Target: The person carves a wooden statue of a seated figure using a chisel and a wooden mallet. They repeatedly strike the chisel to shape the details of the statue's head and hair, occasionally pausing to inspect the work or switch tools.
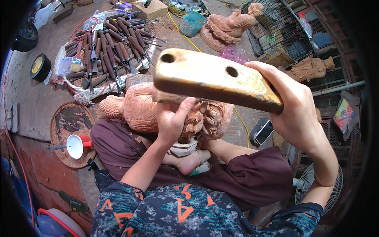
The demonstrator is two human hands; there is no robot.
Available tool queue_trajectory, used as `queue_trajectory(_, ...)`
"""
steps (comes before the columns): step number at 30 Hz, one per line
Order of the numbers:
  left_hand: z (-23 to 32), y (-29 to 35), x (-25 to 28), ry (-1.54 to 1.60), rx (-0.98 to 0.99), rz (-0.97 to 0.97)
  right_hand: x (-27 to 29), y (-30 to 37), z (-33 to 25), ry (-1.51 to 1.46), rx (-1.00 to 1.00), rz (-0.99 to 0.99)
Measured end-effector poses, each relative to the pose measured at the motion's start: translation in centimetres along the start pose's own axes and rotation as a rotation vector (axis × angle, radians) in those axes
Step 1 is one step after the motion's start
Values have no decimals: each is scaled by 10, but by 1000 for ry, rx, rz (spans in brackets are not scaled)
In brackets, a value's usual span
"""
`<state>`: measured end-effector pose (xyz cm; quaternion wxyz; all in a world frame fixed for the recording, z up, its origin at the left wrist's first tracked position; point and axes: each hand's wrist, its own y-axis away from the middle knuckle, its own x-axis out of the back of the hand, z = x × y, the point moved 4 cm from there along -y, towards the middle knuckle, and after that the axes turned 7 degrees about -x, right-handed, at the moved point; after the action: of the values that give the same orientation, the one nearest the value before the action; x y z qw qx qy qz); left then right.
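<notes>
My right hand (290, 98) is closed round one end of a pale wooden mallet (205, 75), a thick block with two dark round holes and a brown edge. The mallet is raised over the carving and spans the middle of the view. Just below it, my left hand (171, 120) is closed on a wood-handled chisel (167, 97); the mallet partly covers this tool, and its blade cannot be made out. Under both hands a reddish wooden statue (142, 106) lies on its side across my lap, its knobbly head to the left. Deep carved folds and petals show near my left hand.
Many wood-handled chisels (110, 51) lie heaped on a sack at the upper left. A round chip-strewn tray (63, 142) bears a white-and-red lamp (75, 146). Beyond stand a teal bucket (192, 23) and another statue (229, 27). A phone (263, 132) and a fan (319, 181) are at right.
</notes>
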<state>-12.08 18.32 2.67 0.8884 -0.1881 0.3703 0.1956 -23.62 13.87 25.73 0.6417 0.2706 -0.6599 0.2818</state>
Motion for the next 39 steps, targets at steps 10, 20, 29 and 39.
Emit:
queue_trajectory(10, -1, 1, -22, 23, -89, -123, 8, -5, 5, -210, 1, 33)
queue_trajectory(20, -1, -10, -20, -240, 138, -167, 26, -18, -16, 321, 138, 73)
queue_trajectory(29, -7, -9, -17, -181, 92, -114, 20, -11, -23, 490, 206, 136)
queue_trajectory(39, -2, -7, -22, -141, 72, -189, 14, -6, -12, 324, 156, 172)
